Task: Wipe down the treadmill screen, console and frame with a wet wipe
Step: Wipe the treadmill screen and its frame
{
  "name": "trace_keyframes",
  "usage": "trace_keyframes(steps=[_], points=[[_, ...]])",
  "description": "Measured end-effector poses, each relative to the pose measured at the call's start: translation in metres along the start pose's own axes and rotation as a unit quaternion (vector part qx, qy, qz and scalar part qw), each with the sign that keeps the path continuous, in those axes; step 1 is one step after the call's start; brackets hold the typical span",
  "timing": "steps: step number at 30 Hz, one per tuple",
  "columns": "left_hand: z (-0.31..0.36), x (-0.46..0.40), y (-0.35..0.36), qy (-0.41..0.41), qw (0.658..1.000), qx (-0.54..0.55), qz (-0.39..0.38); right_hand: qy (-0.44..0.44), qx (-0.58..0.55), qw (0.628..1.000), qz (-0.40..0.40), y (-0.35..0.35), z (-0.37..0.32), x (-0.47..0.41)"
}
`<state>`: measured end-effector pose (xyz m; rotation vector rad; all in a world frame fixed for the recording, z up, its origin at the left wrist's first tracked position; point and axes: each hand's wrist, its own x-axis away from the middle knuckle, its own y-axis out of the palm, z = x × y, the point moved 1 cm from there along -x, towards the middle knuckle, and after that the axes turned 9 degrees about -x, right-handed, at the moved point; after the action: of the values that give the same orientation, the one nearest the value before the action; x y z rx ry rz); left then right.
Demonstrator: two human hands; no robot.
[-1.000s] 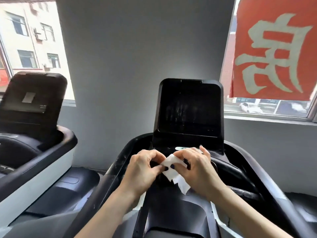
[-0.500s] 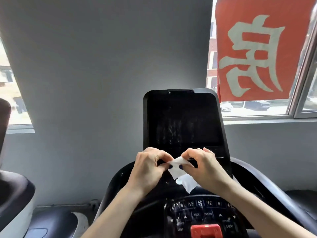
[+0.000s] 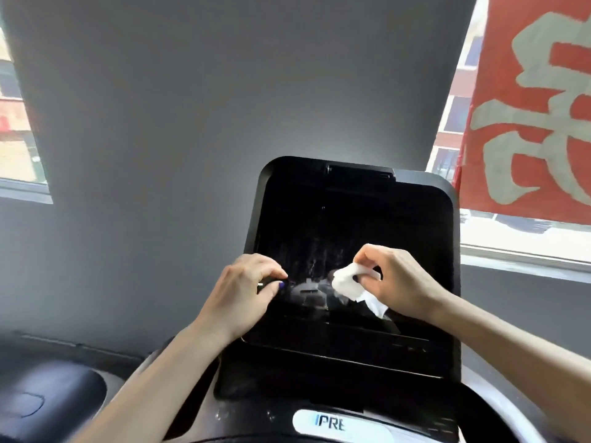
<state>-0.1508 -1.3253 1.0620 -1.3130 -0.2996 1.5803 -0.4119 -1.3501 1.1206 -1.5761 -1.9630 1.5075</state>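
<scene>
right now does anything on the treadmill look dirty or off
Yes: the dark treadmill screen carries pale vertical streaks and smudges across its middle, just left of the wet wipe pinched in the right hand. Nothing looks broken or askew.

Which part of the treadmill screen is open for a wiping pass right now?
The screen is bare above both hands, up to its top bezel. The lower middle is crowded: left hand at the left edge, right hand pinching the wipe.

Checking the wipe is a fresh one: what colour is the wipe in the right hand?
White, clearest in the head view: the wipe is pinched in the right hand.
</scene>
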Motion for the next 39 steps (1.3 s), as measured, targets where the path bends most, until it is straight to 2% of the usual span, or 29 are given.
trace_keyframes(steps=[5, 10, 19, 33, 39], points=[[-0.022, -0.029, 0.028, -0.017, 0.998, -0.053, -0.001, -0.065, 0.003, 0.998, 0.025, -0.002, 0.030, -0.073], [-0.050, -0.065, 0.041, 0.010, 0.995, -0.097, -0.017, -0.093, -0.017, 0.994, 0.058, 0.005, 0.044, -0.125], [-0.097, -0.120, 0.066, 0.041, 0.989, -0.139, 0.013, -0.172, 0.042, 0.966, 0.190, 0.027, 0.053, -0.203], [-0.150, -0.131, 0.130, 0.031, 0.997, -0.062, 0.027, -0.227, 0.137, 0.945, 0.194, 0.099, 0.048, -0.280], [-0.159, -0.131, 0.144, 0.071, 0.994, -0.029, 0.079, -0.255, 0.193, 0.905, 0.280, 0.109, 0.064, -0.293]])
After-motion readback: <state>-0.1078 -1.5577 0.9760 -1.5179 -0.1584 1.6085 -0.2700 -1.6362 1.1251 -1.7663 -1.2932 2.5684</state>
